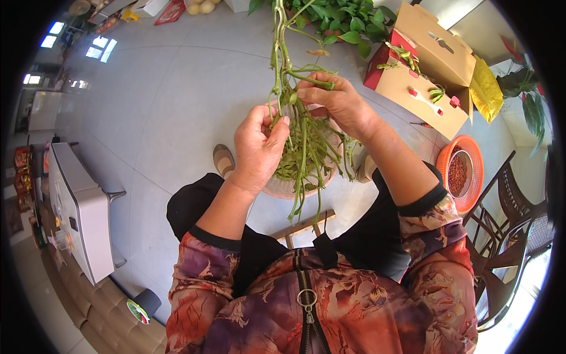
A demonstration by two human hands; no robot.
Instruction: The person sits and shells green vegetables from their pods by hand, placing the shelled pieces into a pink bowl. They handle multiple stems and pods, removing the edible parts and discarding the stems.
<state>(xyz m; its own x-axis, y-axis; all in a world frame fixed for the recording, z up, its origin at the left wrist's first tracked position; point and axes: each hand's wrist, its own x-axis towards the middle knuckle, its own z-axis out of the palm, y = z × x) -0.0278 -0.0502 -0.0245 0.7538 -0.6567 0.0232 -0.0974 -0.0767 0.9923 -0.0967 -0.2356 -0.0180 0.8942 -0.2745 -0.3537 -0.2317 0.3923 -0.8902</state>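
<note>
A long bundle of green bean plant stems hangs over a round woven basket between my feet. My left hand has its thumb and fingers closed on a thin stem at the bundle's left side. Higher and to the right, my right hand pinches a stem near a green pod; the back of the hand hides part of its grip. Beneath the stems, many green pods lie in the basket.
At right stand an open cardboard box with pods on it, an orange plastic basket holding reddish beans or nuts, and a dark chair. A leafy potted plant is ahead, a white table at left, and a wooden stool below.
</note>
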